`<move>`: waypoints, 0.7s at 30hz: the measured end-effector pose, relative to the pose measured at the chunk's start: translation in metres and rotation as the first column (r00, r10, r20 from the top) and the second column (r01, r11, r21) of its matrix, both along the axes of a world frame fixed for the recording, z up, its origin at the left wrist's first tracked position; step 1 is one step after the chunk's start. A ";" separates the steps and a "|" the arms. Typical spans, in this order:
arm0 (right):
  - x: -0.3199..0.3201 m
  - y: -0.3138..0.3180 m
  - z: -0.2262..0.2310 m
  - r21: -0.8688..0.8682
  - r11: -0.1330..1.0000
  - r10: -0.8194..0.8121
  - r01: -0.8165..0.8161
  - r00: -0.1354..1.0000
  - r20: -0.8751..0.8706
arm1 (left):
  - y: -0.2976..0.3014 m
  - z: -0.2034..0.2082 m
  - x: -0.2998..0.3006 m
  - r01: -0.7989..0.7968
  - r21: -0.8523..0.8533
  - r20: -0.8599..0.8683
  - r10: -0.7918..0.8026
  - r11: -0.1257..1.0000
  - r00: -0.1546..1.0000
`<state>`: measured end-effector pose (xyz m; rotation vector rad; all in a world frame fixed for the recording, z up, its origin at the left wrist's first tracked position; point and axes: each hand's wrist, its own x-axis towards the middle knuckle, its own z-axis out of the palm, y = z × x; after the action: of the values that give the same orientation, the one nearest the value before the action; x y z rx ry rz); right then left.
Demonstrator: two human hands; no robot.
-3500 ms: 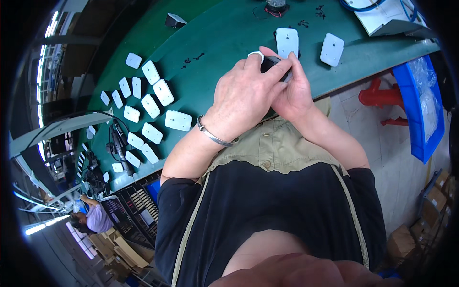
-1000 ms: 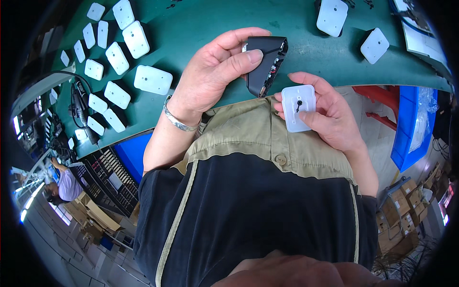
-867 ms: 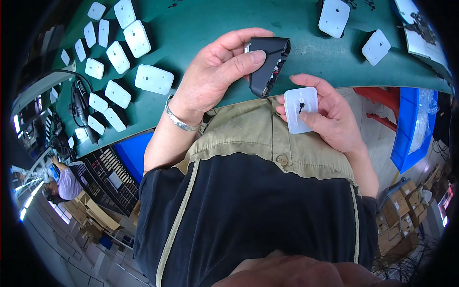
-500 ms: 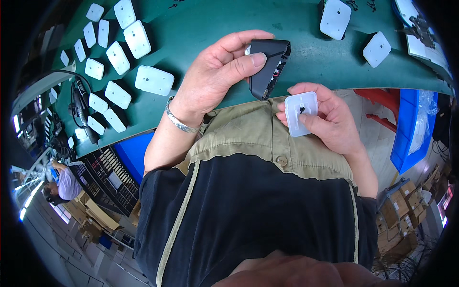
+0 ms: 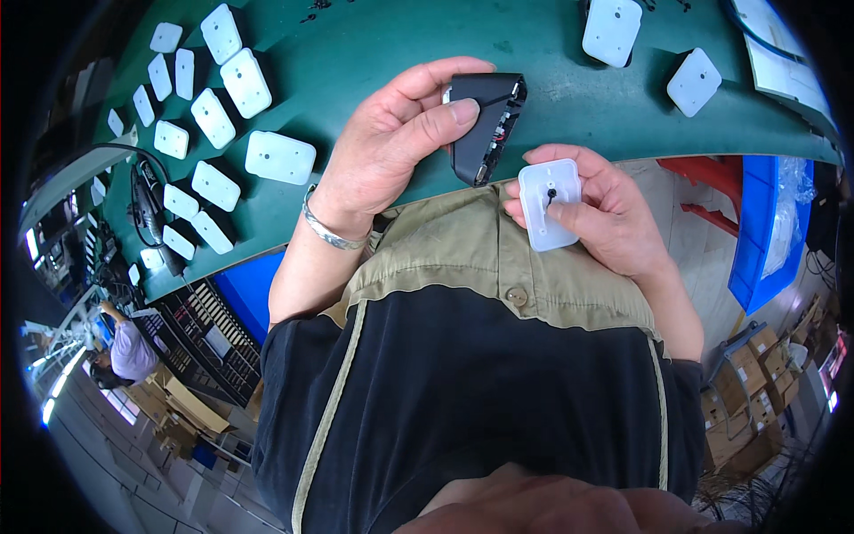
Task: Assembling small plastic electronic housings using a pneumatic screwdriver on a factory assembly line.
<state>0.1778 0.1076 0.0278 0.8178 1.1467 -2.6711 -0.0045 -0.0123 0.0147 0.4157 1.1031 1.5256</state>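
Note:
My left hand (image 5: 391, 133) is closed around a black plastic housing (image 5: 478, 125), thumb lying on its top face. The housing's open side faces right, showing small internal parts and a bit of red wire. Close by on the right, my right hand (image 5: 605, 209) holds a translucent white cover (image 5: 549, 205) with rounded corners, pinched between thumb and fingers. A small black piece (image 5: 551, 195) sits at the middle of the cover, just above my thumb tip. Cover and housing are apart, both near the front edge of the green table.
Several white-topped black units (image 5: 280, 157) stand on the green table (image 5: 374, 44) to the left, two more at the far right. A black corded tool (image 5: 147, 200) lies at the left edge. Beyond the table edge at right is a blue bin (image 5: 761, 236) with clear plastic bags.
Both hands have shifted slightly left in the picture, still holding the housing and the cover. The housing is turned a little, so more of its open side shows.

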 end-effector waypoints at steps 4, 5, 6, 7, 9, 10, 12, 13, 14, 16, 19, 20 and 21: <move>0.002 -0.001 -0.005 -0.041 0.999 -0.023 0.022 0.999 -0.026 | 0.000 0.000 0.000 0.022 0.008 -0.017 -0.021 1.000 1.000; 0.002 -0.001 -0.006 -0.072 0.996 -0.051 0.048 0.998 -0.043 | 0.000 0.001 0.000 0.029 0.005 -0.018 -0.029 1.000 0.999; 0.003 -0.001 -0.007 -0.071 0.996 -0.054 0.050 0.997 -0.047 | 0.000 0.001 0.001 0.032 0.005 -0.021 -0.032 0.999 0.999; 0.003 -0.002 -0.008 -0.127 0.987 -0.109 0.101 0.993 -0.052 | 0.001 0.002 0.002 0.014 0.002 -0.038 -0.014 1.000 0.999; 0.001 -0.001 -0.009 -0.182 0.971 -0.166 0.153 0.984 -0.064 | 0.000 0.006 0.005 0.000 0.002 -0.063 0.000 1.000 0.998; 0.000 -0.001 -0.009 -0.216 0.956 -0.214 0.196 0.975 -0.062 | -0.001 0.008 0.006 0.003 -0.022 -0.153 -0.007 1.000 0.988; -0.003 -0.001 -0.008 -0.250 0.938 -0.266 0.241 0.961 -0.070 | -0.002 0.013 0.013 -0.069 -0.040 -0.269 0.056 0.997 0.962; -0.004 -0.001 -0.006 -0.254 0.926 -0.307 0.280 0.949 -0.075 | -0.003 0.016 0.015 -0.064 -0.036 -0.279 0.051 0.997 0.959; -0.005 -0.002 -0.005 -0.259 0.912 -0.348 0.317 0.934 -0.082 | -0.003 0.019 0.017 -0.053 -0.084 -0.506 0.004 0.995 0.863; -0.009 -0.002 -0.005 -0.270 0.897 -0.386 0.349 0.917 -0.099 | 0.000 0.024 0.022 -0.064 -0.125 -0.827 -0.068 0.990 0.558; -0.015 -0.003 -0.004 -0.272 0.889 -0.413 0.368 0.902 -0.128 | 0.013 0.034 0.031 -0.062 -0.079 -0.983 -0.068 0.995 0.171; -0.016 -0.003 -0.003 -0.258 0.897 -0.403 0.359 0.904 -0.142 | 0.015 0.035 0.033 -0.055 -0.078 -0.984 -0.068 0.995 0.162; -0.016 -0.004 -0.003 -0.261 0.894 -0.409 0.363 0.900 -0.149 | 0.017 0.035 0.035 -0.046 -0.077 -0.992 -0.072 0.996 0.109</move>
<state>0.1618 0.1039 0.0253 0.8260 0.7460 -3.2031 0.0305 0.0050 0.0498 1.5880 2.2080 0.9892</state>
